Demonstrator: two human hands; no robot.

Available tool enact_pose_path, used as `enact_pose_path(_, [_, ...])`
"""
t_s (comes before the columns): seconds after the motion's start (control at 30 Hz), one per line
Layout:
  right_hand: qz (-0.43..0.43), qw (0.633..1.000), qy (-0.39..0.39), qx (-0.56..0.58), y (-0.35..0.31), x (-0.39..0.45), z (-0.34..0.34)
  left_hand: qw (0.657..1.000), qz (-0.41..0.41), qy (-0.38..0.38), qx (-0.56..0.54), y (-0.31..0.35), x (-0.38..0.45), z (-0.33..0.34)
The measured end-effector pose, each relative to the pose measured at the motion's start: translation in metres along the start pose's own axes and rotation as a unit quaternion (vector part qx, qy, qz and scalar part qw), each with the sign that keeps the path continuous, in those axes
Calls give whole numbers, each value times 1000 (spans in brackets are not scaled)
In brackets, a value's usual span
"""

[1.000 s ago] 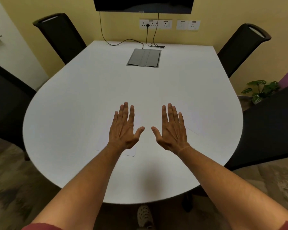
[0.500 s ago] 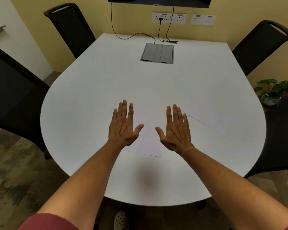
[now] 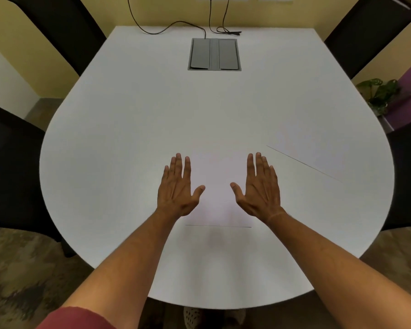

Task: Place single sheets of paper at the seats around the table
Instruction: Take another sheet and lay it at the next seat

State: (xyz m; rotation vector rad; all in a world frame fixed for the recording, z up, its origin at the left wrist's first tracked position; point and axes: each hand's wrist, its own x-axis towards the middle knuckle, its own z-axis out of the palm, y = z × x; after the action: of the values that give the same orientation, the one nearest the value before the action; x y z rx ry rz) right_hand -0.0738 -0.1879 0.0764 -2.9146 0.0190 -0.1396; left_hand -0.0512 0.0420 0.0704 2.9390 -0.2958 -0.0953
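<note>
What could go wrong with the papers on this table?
The sheet between the left hand and right hand is white like the table, so it might be missed or laid crooked. The second sheet lies close by on the right; sliding one could bump the other.

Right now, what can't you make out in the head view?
- Paper count: white sheet between left hand and right hand blends into the table; one or several unclear.
- Second sheet: only its near edge shows.
- Wall sockets: cut off by the top edge.
- Chairs: cropped by the frame.
</note>
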Motion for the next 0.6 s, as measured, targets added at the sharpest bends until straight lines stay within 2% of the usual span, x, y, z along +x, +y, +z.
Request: enact_pose_path(0.6, [19,996,-80,25,35,48,55,996,-46,-78,1,7,46,56])
